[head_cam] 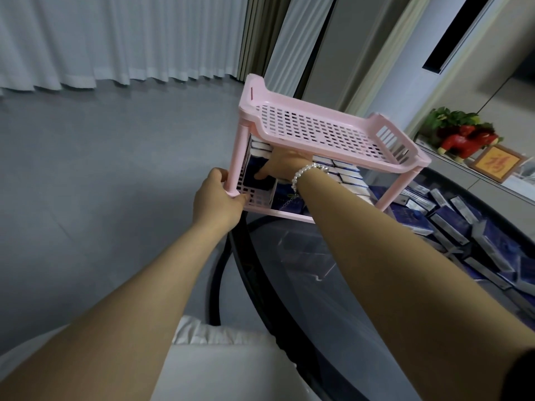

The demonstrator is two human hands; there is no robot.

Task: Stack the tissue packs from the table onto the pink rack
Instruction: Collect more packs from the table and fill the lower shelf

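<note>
The pink rack [318, 131] stands at the left edge of a round dark glass table [333, 285]; its top shelf holds nothing. My left hand [215, 195] grips the rack's near left leg at its foot. My right hand [285, 166], with a pearl bracelet at the wrist, reaches into the lower shelf and holds a dark blue tissue pack [257, 178] there, thumb on its front. Stacked blue-and-white packs [347, 176] fill the lower shelf behind that hand. Several loose tissue packs [463, 227] lie in a heap on the table's right side.
Grey floor and white curtains [115, 39] lie to the left. A sideboard at the back right carries a red figurine [466, 141], a plant and a framed picture [496, 164]. White cushion or clothing [225, 357] sits at the bottom near me.
</note>
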